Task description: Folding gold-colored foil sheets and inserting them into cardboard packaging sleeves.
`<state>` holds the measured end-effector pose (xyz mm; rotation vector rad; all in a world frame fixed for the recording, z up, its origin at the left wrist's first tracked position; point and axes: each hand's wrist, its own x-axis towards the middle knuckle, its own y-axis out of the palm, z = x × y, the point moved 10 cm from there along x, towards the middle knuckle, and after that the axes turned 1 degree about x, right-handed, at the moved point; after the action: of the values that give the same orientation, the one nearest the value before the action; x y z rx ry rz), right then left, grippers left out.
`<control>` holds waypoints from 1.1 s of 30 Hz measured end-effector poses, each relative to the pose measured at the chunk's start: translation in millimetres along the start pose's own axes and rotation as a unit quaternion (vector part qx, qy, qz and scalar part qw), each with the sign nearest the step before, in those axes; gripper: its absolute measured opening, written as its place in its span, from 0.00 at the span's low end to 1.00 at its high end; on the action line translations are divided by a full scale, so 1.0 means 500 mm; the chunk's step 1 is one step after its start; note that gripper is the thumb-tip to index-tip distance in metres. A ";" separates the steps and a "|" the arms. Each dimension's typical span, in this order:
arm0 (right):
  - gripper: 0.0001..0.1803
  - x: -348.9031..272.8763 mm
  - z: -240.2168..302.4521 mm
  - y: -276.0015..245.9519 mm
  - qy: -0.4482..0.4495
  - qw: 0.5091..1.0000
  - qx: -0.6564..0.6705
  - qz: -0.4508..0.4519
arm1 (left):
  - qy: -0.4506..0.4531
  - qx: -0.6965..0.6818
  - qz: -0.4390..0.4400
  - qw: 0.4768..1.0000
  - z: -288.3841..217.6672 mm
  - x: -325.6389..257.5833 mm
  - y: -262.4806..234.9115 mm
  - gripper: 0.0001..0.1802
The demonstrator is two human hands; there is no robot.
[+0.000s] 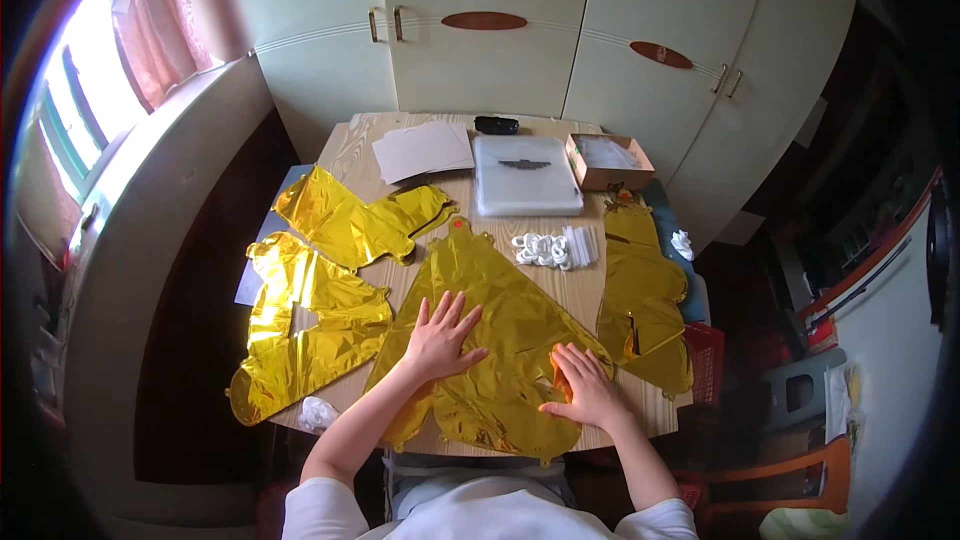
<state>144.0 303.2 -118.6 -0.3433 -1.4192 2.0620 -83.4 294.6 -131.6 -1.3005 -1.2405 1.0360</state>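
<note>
Far left: bright window, a pink curtain hanging beside it.
Left foils: two shiny gold shapes here, the upper left foil and the lower left foil, lying creased on the pale wooden worktop, the lower one catching plenty of light.
White crumple: a small white wad just beside the lower left foil, near the front edge.
Paper: pale sheets overlapping towards the back.
Left hand: palm down, the left hand lies flat on the gold, fingers spread wide, gripping nothing.
Middle foil: and here's the big one, the middle foil, spread at the near side beneath both hands, a red dot near its top.
Back row: black object, then a clear plastic case.
White loops: bundled loops next to slim clear strips.
Right hand: the right hand rests open at the foil's right side, fingers straight and close together, thumb out, no grip showing.
Box: open cardboard box, clear plastic inside.
Right foil: another gold piece, the right foil, at the right edge.
Far right: red basket, grey-green stool.
</note>
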 end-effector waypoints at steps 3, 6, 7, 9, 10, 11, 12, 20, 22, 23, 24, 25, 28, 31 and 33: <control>0.48 -0.002 -0.010 0.005 0.004 1.000 0.011 0.010 | -0.003 -0.011 -0.001 1.000 0.001 0.001 -0.002 0.45; 0.47 -0.004 -0.033 0.021 0.013 0.999 0.033 0.015 | 0.001 -0.015 -0.023 1.000 0.001 0.001 -0.007 0.44; 0.47 -0.003 -0.034 0.020 0.011 0.999 0.040 0.014 | 0.000 -0.010 -0.022 1.000 0.002 0.000 -0.005 0.44; 0.44 -0.006 -0.035 0.019 0.006 0.999 0.034 0.004 | -0.001 -0.008 -0.017 1.000 0.002 0.000 -0.003 0.44; 0.43 -0.010 -0.035 0.018 0.007 1.000 0.021 0.007 | -0.001 -0.007 -0.015 1.000 0.002 0.001 -0.001 0.44; 0.42 -0.013 -0.033 0.013 0.008 1.000 0.008 0.011 | -0.001 -0.006 -0.014 1.000 0.003 0.002 -0.001 0.44; 0.42 -0.018 -0.032 0.011 0.009 1.000 -0.005 0.014 | -0.001 -0.005 -0.012 1.000 0.003 0.002 0.000 0.44; 0.30 -0.096 -0.013 -0.036 0.066 0.994 -0.029 -0.084 | -0.005 -0.005 0.004 1.000 0.003 0.004 0.007 0.45; 0.29 -0.120 0.007 -0.045 0.108 0.987 -0.068 -0.101 | -0.007 -0.004 0.011 1.000 0.001 0.003 0.002 0.45; 0.29 -0.130 0.021 -0.049 0.114 0.984 -0.084 -0.110 | -0.009 -0.003 0.011 1.000 0.002 0.002 0.003 0.45; 0.29 -0.137 0.031 -0.048 0.120 0.981 -0.099 -0.120 | -0.010 -0.001 0.012 1.000 0.002 0.003 0.004 0.45; 0.26 -0.146 0.029 -0.043 0.145 0.979 -0.071 -0.129 | -0.011 -0.001 0.014 1.000 0.002 0.003 0.004 0.45; 0.23 -0.154 0.038 -0.024 0.160 0.976 -0.053 -0.137 | -0.014 -0.006 0.020 1.000 0.002 0.003 0.001 0.45; 0.17 -0.151 0.045 -0.017 0.142 0.978 -0.003 -0.154 | -0.016 -0.008 0.019 1.000 0.002 0.004 0.000 0.45; 0.13 -0.143 0.057 -0.027 0.133 0.979 0.017 -0.153 | -0.014 -0.009 0.016 1.000 0.002 0.002 0.002 0.45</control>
<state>189.2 241.3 -103.8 -0.3497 -1.1923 1.7187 -84.1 295.9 -132.8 -1.3262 -1.2559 1.0709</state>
